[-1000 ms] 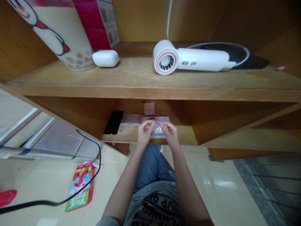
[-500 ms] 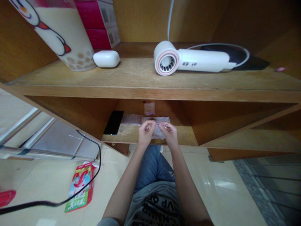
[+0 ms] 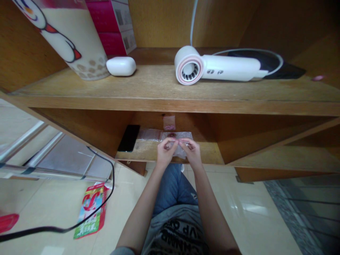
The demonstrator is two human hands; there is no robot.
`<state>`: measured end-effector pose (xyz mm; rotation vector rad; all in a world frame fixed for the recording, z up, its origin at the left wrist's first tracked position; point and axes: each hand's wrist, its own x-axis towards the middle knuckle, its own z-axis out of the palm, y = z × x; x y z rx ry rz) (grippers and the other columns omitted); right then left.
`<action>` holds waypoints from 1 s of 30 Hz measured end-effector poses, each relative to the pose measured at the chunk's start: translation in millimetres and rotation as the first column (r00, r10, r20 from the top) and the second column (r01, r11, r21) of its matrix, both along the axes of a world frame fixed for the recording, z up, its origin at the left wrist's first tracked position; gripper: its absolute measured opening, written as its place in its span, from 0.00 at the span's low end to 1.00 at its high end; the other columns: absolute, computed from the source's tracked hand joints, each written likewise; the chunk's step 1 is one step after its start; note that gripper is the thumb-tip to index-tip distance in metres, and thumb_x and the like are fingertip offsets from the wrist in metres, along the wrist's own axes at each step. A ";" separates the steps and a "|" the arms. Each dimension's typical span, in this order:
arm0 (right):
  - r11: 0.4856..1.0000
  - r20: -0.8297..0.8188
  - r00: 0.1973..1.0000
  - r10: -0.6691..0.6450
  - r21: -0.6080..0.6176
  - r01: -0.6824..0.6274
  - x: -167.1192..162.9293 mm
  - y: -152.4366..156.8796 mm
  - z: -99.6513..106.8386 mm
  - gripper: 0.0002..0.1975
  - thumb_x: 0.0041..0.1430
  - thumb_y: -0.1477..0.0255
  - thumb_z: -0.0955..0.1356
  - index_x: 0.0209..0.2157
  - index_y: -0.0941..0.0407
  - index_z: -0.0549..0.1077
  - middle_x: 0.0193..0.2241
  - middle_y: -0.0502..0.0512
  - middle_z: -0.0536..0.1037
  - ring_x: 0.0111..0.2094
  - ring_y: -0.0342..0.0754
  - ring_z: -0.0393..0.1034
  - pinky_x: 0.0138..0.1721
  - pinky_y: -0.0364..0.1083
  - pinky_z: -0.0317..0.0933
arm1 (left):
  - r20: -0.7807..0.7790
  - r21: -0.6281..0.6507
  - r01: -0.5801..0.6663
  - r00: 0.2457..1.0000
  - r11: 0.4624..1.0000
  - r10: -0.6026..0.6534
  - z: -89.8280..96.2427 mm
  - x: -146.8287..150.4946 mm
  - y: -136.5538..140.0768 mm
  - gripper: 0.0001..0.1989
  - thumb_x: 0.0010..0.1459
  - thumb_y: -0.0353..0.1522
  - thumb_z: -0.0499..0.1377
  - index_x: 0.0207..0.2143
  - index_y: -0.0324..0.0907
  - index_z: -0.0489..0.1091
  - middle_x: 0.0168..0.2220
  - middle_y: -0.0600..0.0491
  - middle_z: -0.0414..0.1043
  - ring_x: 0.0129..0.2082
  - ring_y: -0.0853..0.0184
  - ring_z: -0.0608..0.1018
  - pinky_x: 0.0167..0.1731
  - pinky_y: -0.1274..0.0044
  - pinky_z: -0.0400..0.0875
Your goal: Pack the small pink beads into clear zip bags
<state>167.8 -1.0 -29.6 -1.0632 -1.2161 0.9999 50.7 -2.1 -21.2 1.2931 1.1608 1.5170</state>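
Note:
My left hand (image 3: 166, 150) and my right hand (image 3: 191, 149) meet over the lower shelf, thumbs and index fingertips pinched close together. Whatever sits between the fingertips is too small to make out. Beneath and behind them lies a clear plastic bag (image 3: 186, 135), with a small dark reddish heap (image 3: 172, 135) on it. Left of that is another flat clear plastic bag (image 3: 149, 134). Farther back stands a small clear packet with pink bits (image 3: 169, 123) at its bottom.
A black phone (image 3: 129, 138) lies left on the lower shelf (image 3: 212, 152). On the upper shelf are a bubble-tea cup (image 3: 79, 42), a white earbud case (image 3: 121, 66) and a white handheld fan (image 3: 215, 66) with a cable. A black cord (image 3: 113, 177) hangs at left.
My fingertips have drawn closer together, both hands now almost touching. The dark reddish heap behind them shows more than before. The view has barely shifted.

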 end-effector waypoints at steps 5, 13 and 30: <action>0.999 -0.029 0.999 -0.020 -0.038 0.019 0.7 -2.1 -1.1 0.09 0.48 0.63 0.69 0.27 0.55 0.73 0.24 0.50 0.75 0.26 0.45 0.68 0.28 0.43 0.62 | -0.029 0.006 -0.026 0.999 1.000 0.026 -0.6 -2.3 0.1 0.10 0.49 0.37 0.60 0.27 0.39 0.69 0.22 0.56 0.67 0.18 0.76 0.65 0.17 0.84 0.59; 0.998 -0.029 0.999 -0.024 -0.051 0.023 0.3 -3.2 0.3 0.11 0.48 0.62 0.69 0.27 0.55 0.73 0.23 0.51 0.74 0.25 0.45 0.67 0.26 0.43 0.61 | -0.004 -0.016 0.013 1.000 1.000 -0.013 -5.1 -2.1 0.7 0.10 0.49 0.38 0.60 0.28 0.39 0.68 0.21 0.57 0.66 0.17 0.76 0.64 0.16 0.84 0.58; 0.999 0.074 0.996 -0.043 -0.012 0.044 -1.4 -4.6 3.0 0.07 0.49 0.66 0.67 0.25 0.56 0.69 0.21 0.48 0.70 0.23 0.42 0.63 0.24 0.40 0.57 | -0.136 0.035 0.062 0.989 0.997 -0.057 -2.9 -1.6 -1.6 0.08 0.51 0.35 0.59 0.28 0.39 0.72 0.26 0.53 0.73 0.28 0.69 0.73 0.30 0.79 0.66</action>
